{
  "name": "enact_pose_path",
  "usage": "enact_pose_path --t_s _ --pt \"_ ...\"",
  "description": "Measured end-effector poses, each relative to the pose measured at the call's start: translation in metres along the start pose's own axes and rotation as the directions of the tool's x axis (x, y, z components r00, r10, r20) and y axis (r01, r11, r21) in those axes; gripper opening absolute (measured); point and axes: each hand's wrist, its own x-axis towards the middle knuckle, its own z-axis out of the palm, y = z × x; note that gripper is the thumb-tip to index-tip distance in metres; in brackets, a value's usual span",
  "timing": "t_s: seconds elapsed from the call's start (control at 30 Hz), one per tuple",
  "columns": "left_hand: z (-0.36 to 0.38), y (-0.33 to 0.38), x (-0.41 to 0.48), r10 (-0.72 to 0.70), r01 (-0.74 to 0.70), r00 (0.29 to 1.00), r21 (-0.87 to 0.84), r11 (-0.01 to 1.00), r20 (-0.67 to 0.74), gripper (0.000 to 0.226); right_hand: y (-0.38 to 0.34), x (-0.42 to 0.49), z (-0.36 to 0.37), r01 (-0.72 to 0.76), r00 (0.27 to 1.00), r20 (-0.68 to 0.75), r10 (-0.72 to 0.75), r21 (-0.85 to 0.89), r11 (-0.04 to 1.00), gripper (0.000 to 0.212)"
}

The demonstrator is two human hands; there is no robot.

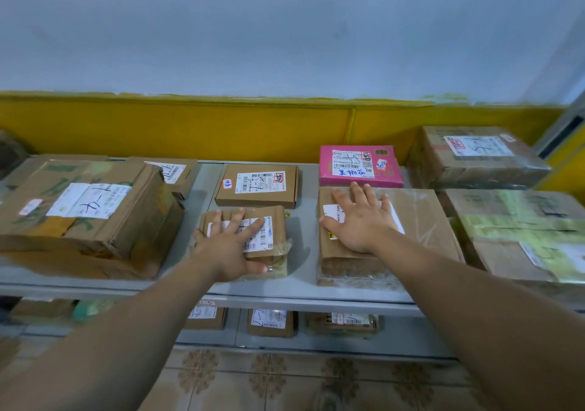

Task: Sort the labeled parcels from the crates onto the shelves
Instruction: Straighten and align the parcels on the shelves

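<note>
Head view: both your forearms reach up from the lower corners of the frame to the grey metal shelf (304, 239) at mid-frame. Your left hand (231, 246) lies palm down on the small brown cardboard parcel with a white barcode label (278, 242), just left of centre. Its fingers are straight and spread over the label, and the thumb is stretched along the parcel's near edge. It grasps nothing. Your right hand (364, 223) lies flat on the larger brown parcel wrapped in clear tape (424, 220), right of centre. Its fingers fan towards the top of the frame and cover most of a white label. It too is released and only rests there.

Both parcels sit flat, label up, at the shelf's front edge, apart from each other. The larger one's long side runs across the frame. The small one looks nearly square, so its long axis is unclear. Behind them lie a flat brown box (258, 184) and a pink box (361, 166).
</note>
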Motion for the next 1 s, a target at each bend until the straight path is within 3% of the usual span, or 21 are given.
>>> enact_pose_path --t_s 0.3,0.4,0.5,0.63,0.8,1.0 --pt "-0.003 -0.013 -0.01 0.086 -0.086 0.996 0.008 0.996 -0.022 0.082 0.001 -0.001 0.0 0.013 1.0 -0.013 -0.013 -0.001 1.0 0.076" --pt "-0.006 -0.009 -0.005 0.081 -0.083 0.993 -0.015 0.996 -0.087 0.076 0.001 -0.001 0.001 0.01 1.0 -0.021 -0.01 0.004 1.0 0.076" --pt "-0.015 0.008 0.011 -0.073 0.049 0.986 -0.155 0.987 -0.152 0.078 0.001 0.0 0.002 0.004 1.0 -0.026 -0.004 0.0 1.0 0.076" --pt "-0.014 0.016 0.03 -0.254 0.231 0.966 -0.262 0.937 -0.055 0.086 0.003 0.001 0.004 0.004 1.0 -0.026 -0.003 0.013 1.0 0.074" --pt "-0.007 0.014 0.027 -0.223 0.184 0.964 -0.242 0.953 -0.144 0.076 0.003 0.004 0.005 0.004 0.999 -0.039 -0.004 0.005 1.0 0.074" --pt "-0.002 0.022 0.018 -0.146 0.113 0.976 -0.199 0.973 -0.161 0.079 0.003 0.005 0.006 -0.001 0.999 -0.038 0.001 0.005 1.0 0.075"
